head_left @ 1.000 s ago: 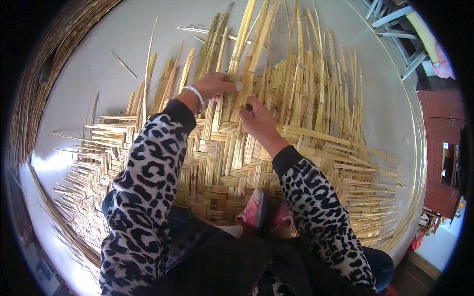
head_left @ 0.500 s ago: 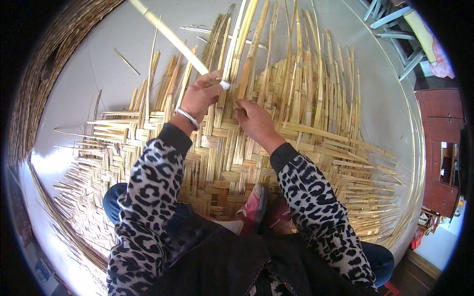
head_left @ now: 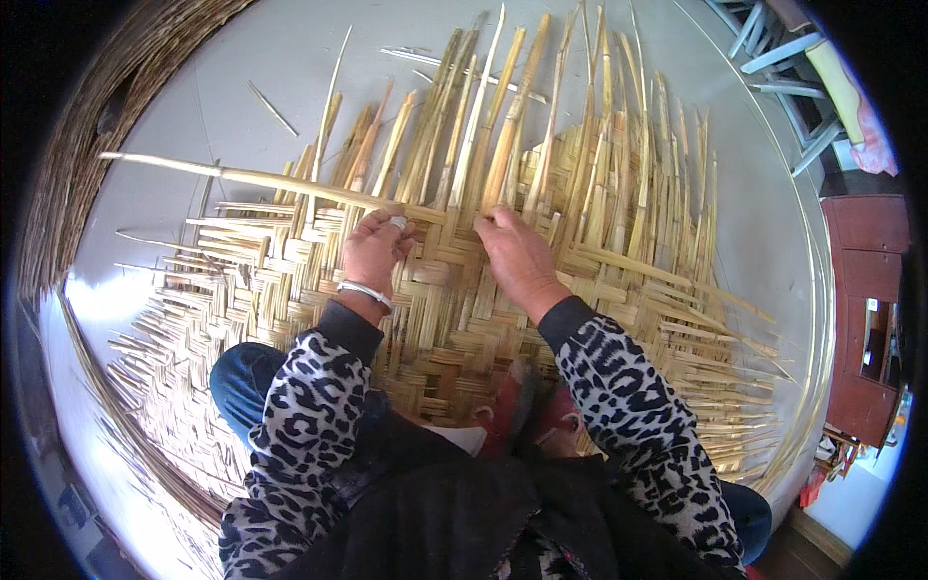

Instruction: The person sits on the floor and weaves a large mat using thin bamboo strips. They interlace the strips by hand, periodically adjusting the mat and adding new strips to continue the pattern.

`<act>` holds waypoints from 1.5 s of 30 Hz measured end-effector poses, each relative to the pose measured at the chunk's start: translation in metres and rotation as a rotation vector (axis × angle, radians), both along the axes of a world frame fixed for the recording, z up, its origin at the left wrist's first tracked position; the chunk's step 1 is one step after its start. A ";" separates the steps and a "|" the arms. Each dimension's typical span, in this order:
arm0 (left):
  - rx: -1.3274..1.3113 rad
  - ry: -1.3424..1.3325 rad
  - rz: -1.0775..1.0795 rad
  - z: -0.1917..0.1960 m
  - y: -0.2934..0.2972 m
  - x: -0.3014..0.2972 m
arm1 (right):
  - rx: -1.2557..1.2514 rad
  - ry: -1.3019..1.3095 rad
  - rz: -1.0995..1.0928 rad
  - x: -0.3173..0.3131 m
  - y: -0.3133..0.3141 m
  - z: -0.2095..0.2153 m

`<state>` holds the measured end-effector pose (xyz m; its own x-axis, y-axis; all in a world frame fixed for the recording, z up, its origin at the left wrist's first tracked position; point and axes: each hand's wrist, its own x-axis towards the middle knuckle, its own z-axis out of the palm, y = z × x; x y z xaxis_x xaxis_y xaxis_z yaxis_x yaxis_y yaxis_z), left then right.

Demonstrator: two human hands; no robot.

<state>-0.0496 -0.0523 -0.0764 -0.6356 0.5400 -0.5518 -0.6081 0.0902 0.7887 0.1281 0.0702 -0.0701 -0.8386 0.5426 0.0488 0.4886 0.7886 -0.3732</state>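
A partly woven mat point(head_left: 425, 319) of flat, straw-coloured split reeds lies on the floor under my hands. My left hand point(head_left: 372, 256), a silver bangle on its wrist, is closed on a long pale reed strip point(head_left: 261, 179) that runs crosswise over the left part of the mat's far edge. Something small and white shows at one of its fingers. To the right, my right hand point(head_left: 519, 256) pinches the base of an upright reed strip point(head_left: 505, 159) where it leaves the weave. Its fingertips are partly hidden.
Loose reed ends point(head_left: 667, 164) fan out from the mat's far and side edges. A thick bundle of reeds point(head_left: 68, 184) curves along the left. My red shoe point(head_left: 498, 411) rests on the near weave. Stools point(head_left: 788, 68) and a reddish-brown cabinet point(head_left: 860, 309) stand at right.
The long reed strip has swung down from a steep slant to lie nearly crosswise over the mat. My left hand has come down and nearer with it. My right hand has shifted slightly right.
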 end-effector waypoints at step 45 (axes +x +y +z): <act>0.018 -0.034 -0.823 0.015 0.083 -0.118 | -0.736 0.312 -0.396 -0.090 -0.004 -0.029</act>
